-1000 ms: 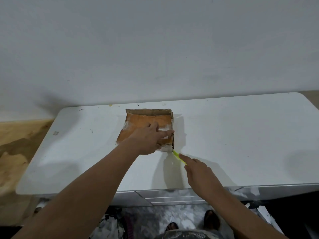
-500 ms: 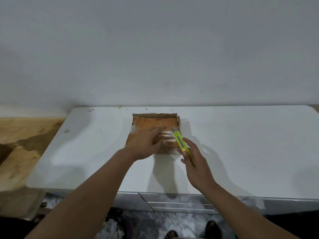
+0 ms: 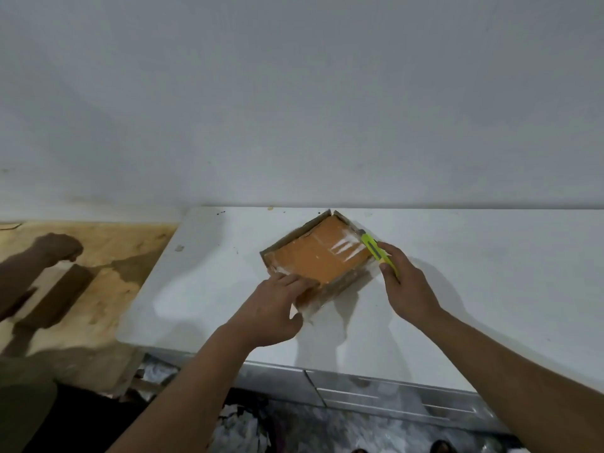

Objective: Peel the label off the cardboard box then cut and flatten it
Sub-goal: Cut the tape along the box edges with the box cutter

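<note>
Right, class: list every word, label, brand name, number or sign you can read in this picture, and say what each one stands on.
No readable text anywhere in this view.
The cardboard package, held by the left hand, shows only shiny tape streaks, no print.
The utility knife, held in the right hand, has a dark slider but no legible brand.
The white table and the wall bear only small marks, no writing.

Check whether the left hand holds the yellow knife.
No, the right hand grips the knife, while the left hand holds the box.
</note>
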`<state>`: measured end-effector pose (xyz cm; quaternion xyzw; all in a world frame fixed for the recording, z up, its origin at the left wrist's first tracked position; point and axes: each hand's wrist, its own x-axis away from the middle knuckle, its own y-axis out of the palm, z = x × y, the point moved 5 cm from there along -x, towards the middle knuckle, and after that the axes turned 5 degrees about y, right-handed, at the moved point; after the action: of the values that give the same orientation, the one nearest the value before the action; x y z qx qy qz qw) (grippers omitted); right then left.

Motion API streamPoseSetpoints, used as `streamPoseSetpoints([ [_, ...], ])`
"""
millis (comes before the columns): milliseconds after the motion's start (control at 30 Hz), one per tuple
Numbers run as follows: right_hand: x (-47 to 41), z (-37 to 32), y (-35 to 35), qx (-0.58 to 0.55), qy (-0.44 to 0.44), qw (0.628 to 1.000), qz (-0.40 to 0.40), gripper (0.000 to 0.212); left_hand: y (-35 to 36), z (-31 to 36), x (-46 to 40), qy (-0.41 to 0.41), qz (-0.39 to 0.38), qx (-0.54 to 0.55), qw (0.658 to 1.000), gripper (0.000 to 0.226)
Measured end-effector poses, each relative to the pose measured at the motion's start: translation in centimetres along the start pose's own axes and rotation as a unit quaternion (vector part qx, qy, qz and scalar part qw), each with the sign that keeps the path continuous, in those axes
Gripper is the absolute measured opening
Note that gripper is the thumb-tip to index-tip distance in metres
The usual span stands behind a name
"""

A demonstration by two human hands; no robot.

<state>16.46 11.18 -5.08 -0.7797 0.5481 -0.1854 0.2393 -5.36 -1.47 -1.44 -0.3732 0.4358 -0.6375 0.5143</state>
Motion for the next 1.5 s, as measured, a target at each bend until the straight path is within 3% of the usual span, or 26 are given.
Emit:
streamPoseSetpoints([
  [233,-3.1,-1.2,0.6,0.007,-0.005,0.999,-0.050,0.038,1.2,0.3,-0.9,0.058,-0.037,-0.046,0.997,0.069],
  [333,-2.9,-1.2,0.0,0.014,-0.002,0.999,-0.045,0.037,1.6,0.9,-1.7,0.067,-0.051,-0.079,0.993,0.063],
  [500,0.5,0.3,-1.6,-0.006,0.007,1.000,-0.012,0.034,2.1,1.9,-4.0,0.062,-0.064,-0.074,0.993,0.073],
  [700,8.0,2.0,-2.8,0.028,-0.028,0.999,-0.014,0.039,3.0,2.4,-7.2,0.093,-0.066,-0.098,0.989,0.042],
  [800,10.8,2.5,-2.3,0.030,-0.051,0.998,-0.034,0.042,3.1,3.1,-8.6,0.056,-0.067,-0.079,0.993,0.035],
  [900,12.0,2.4,-1.3,0.043,-0.068,0.995,-0.054,0.044,2.0,3.4,-9.4,0.002,-0.015,-0.076,0.997,0.036],
  [1067,11.1,2.0,-0.4,0.071,-0.056,0.994,-0.056,0.048,1.9,3.6,-10.0,-0.004,-0.027,-0.095,0.995,0.039],
  [1333,8.8,1.2,1.7,0.147,-0.001,0.985,-0.090,0.055,2.6,3.2,-10.1,-0.018,-0.056,-0.058,0.997,0.044],
  [1500,8.8,1.7,2.3,0.186,0.039,0.974,-0.122,0.059,3.4,2.3,-9.3,-0.054,-0.031,0.098,0.993,0.048],
])
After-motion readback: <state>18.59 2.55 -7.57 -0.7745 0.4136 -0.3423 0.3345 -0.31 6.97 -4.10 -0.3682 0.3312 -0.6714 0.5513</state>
